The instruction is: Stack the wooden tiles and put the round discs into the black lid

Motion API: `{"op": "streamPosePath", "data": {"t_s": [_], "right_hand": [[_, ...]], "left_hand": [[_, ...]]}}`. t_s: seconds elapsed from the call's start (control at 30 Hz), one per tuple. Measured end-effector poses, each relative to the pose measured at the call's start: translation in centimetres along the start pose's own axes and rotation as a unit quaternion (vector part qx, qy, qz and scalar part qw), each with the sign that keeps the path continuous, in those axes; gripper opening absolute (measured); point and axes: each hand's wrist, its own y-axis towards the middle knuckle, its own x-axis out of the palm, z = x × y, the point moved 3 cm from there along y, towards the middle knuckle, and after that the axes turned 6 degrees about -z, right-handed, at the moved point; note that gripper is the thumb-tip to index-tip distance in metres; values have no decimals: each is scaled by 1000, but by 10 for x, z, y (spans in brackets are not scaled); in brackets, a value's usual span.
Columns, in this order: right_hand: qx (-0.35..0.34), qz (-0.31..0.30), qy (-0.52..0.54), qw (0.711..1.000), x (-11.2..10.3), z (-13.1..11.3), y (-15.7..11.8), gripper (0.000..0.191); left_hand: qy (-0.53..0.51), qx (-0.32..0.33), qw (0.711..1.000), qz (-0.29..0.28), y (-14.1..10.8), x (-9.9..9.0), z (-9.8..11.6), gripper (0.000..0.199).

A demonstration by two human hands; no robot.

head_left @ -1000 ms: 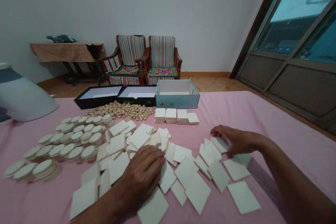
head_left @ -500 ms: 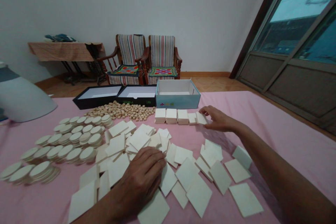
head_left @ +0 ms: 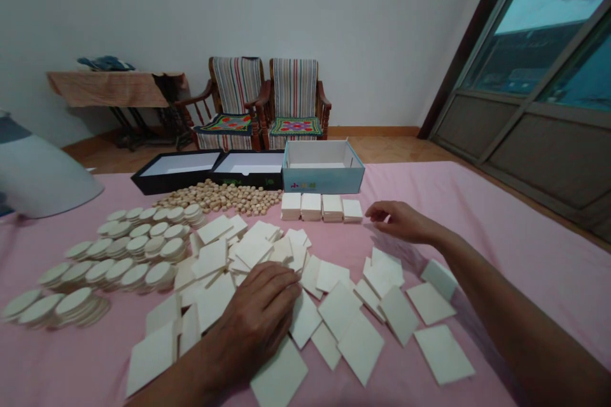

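Currently the right hand, bent fingers slightly parted and empty, is in front and right of the blue box, just beside the square stacks standing before it. Farther in front of that box, the left hand lies over loose square tiles; I cannot tell if its fingers grip any

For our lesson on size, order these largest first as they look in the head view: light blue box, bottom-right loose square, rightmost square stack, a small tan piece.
Light blue box
Bottom-right loose square (nearer the camera, so real size unsure)
Rightmost square stack
Small tan piece
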Motion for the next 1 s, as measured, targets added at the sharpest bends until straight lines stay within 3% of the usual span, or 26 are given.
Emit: {"op": "streamPosePath", "data": {"t_s": [0.1,0.2,0.43,0.63,0.87,1.0], "right_hand": [[-4,-40,22,999,6,-6,-22,20],[0,-42,31,999,10,-6,-41,22],[28,-60,-39,997,4,19,-88,30],[143,-78,-147,976,5,34,-125,44],[119,-37,-174,977,26,29,-127,44],[107,-10,-165,980,21,29,-116,39]], "left_hand": [[3,1,1000,-4,-2,2,-2,24],[13,6,1000,-9,-4,5,-5,25],[38,14,999,-4,-5,9,-8,25],[44,14,999,-10,-2,8,-9,26],[51,25,998,-5,-3,10,-11,25],[52,26,998,4,-2,9,-10,23]]}}
